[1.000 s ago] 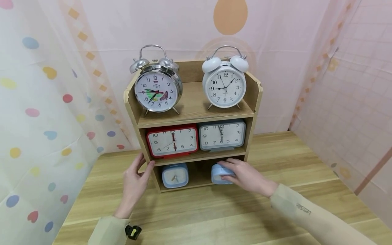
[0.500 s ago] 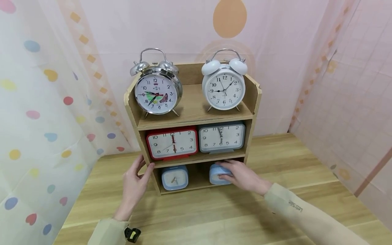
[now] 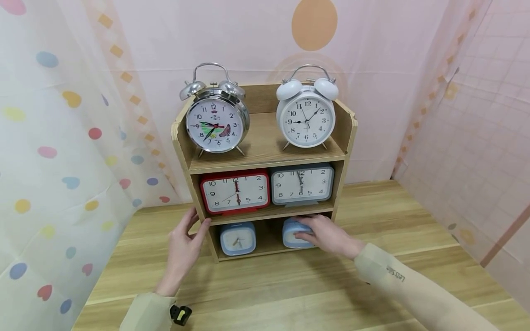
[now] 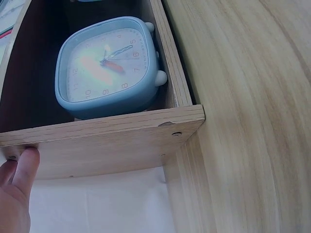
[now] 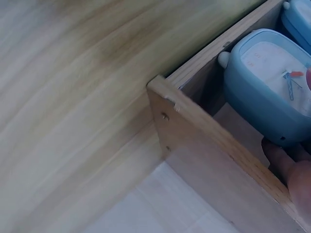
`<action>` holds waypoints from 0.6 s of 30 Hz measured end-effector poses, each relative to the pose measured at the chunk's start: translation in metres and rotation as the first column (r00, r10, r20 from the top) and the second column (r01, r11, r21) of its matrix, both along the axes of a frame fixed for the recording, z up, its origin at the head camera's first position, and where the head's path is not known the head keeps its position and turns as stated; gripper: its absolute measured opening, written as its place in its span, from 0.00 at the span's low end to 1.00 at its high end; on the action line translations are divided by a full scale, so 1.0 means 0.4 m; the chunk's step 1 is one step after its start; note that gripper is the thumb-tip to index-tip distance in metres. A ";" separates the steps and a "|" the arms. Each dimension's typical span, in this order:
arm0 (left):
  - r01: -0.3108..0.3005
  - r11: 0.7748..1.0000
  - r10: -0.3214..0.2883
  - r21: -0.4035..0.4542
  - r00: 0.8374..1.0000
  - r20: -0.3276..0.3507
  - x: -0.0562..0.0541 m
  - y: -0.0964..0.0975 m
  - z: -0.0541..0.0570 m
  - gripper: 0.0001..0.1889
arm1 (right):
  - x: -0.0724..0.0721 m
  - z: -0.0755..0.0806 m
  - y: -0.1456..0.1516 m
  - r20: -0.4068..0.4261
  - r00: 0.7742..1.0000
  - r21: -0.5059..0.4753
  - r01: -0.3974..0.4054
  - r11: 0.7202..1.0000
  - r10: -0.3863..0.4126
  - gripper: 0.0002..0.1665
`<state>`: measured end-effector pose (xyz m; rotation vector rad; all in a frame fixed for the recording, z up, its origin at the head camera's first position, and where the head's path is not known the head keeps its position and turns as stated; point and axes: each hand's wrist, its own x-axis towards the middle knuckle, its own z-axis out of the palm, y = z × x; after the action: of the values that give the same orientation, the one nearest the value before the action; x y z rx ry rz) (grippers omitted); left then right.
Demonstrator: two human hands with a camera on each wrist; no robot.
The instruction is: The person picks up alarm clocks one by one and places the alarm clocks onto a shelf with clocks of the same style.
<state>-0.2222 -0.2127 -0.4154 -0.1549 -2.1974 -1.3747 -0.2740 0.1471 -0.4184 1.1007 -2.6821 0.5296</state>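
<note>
In the head view my right hand grips a small blue alarm clock on the bottom shelf, at the right. Its thumb lies over the clock's front, and its other fingers reach over the top. In the right wrist view, fingertips touch that clock's side. My left hand holds the left side panel of the wooden shelf unit. Its thumb is on the front edge, with the fingers against the outer face. Near it, a matching blue alarm clock stands at the bottom left.
On the middle shelf sit a red rectangular clock and a grey one. A silver twin-bell alarm clock and a white one stand on top. The unit rests on a wooden table, with patterned curtains behind.
My right hand has shifted the blue alarm clock slightly left on the bottom shelf, and its face has turned more toward the front. The left hand has kept its place.
</note>
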 end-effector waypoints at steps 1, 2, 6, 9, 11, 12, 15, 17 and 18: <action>0.003 1.000 -0.003 0.002 1.000 0.001 0.000 0.000 0.000 0.24 | 0.001 -0.002 0.000 -0.038 0.999 0.013 -0.004 1.000 0.005 0.29; 0.006 1.000 -0.006 0.002 1.000 0.002 -0.001 0.000 0.000 0.24 | 0.001 -0.003 0.000 -0.081 0.997 0.025 -0.009 1.000 0.011 0.28; 0.008 1.000 -0.008 -0.002 1.000 0.007 -0.002 0.000 0.000 0.24 | 0.004 -0.013 -0.003 -0.270 0.963 0.084 0.005 0.996 0.017 0.26; 0.011 1.000 -0.011 -0.001 1.000 0.003 -0.002 0.000 -0.001 0.24 | 0.006 -0.021 -0.006 -0.358 0.934 0.110 0.037 0.993 0.005 0.26; 0.016 1.000 -0.016 0.004 1.000 -0.005 -0.002 0.000 0.000 0.24 | 0.008 -0.025 -0.007 -0.393 0.920 0.117 0.046 0.992 0.004 0.26; 0.018 1.000 -0.018 0.007 1.000 -0.010 -0.002 0.000 0.000 0.24 | 0.010 -0.027 -0.007 -0.411 0.912 0.121 0.047 0.992 0.007 0.26; 0.025 1.000 -0.025 0.017 0.999 -0.020 -0.001 0.000 -0.001 0.24 | 0.013 -0.029 -0.007 -0.458 0.889 0.133 0.035 0.991 0.030 0.27; 0.028 0.999 -0.027 0.016 0.999 -0.024 -0.001 0.000 0.000 0.23 | 0.014 -0.029 -0.007 -0.491 0.870 0.144 0.026 0.989 0.048 0.28; 0.027 1.000 -0.027 0.012 0.999 -0.025 -0.002 -0.001 -0.001 0.24 | 0.014 -0.030 -0.007 -0.508 0.860 0.150 0.024 0.988 0.056 0.28</action>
<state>-0.2228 -0.2130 -0.4158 -0.1971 -2.1734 -1.3928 -0.2684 0.1442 -0.4302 1.1121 -2.2672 0.0147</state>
